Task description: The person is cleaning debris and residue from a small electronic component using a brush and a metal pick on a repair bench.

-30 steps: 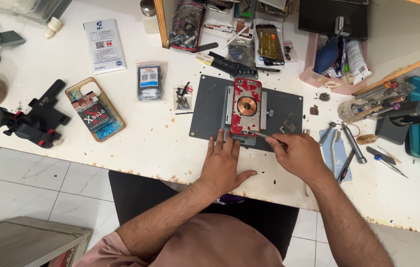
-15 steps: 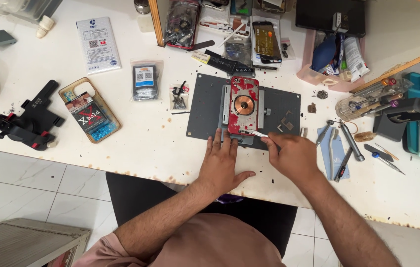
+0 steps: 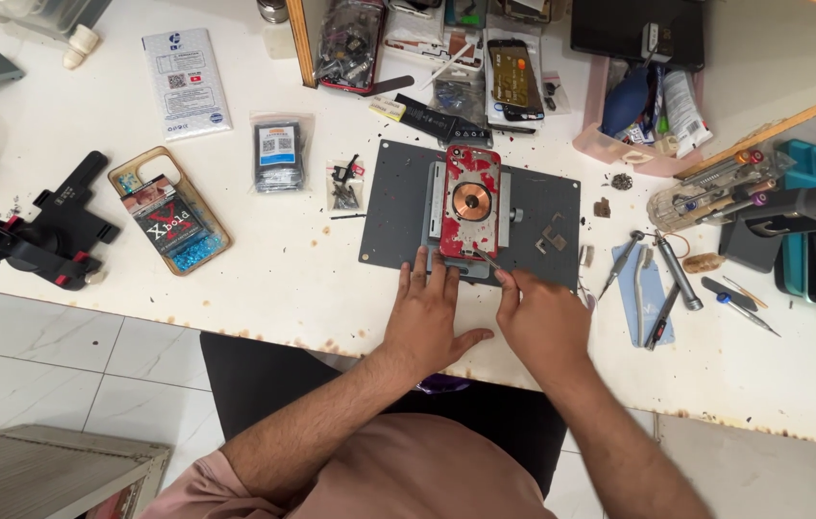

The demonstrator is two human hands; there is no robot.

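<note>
The left hand (image 3: pixel 430 312) was laid flat, fingers spread and gripping nothing, at the near end of the red phone back (image 3: pixel 470 202) (clamped on a grey mat (image 3: pixel 398 216) mid-bench), while the right hand (image 3: pixel 544 322) was pinched around a thin tool (image 3: pixel 487 259) angled at its lower edge.

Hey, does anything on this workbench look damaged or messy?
Yes. The red phone back clamped on the grey mat has its red coating flaked off in patches, baring a copper coil. Red flecks litter the white table, whose front edge shows brown stains.
</note>
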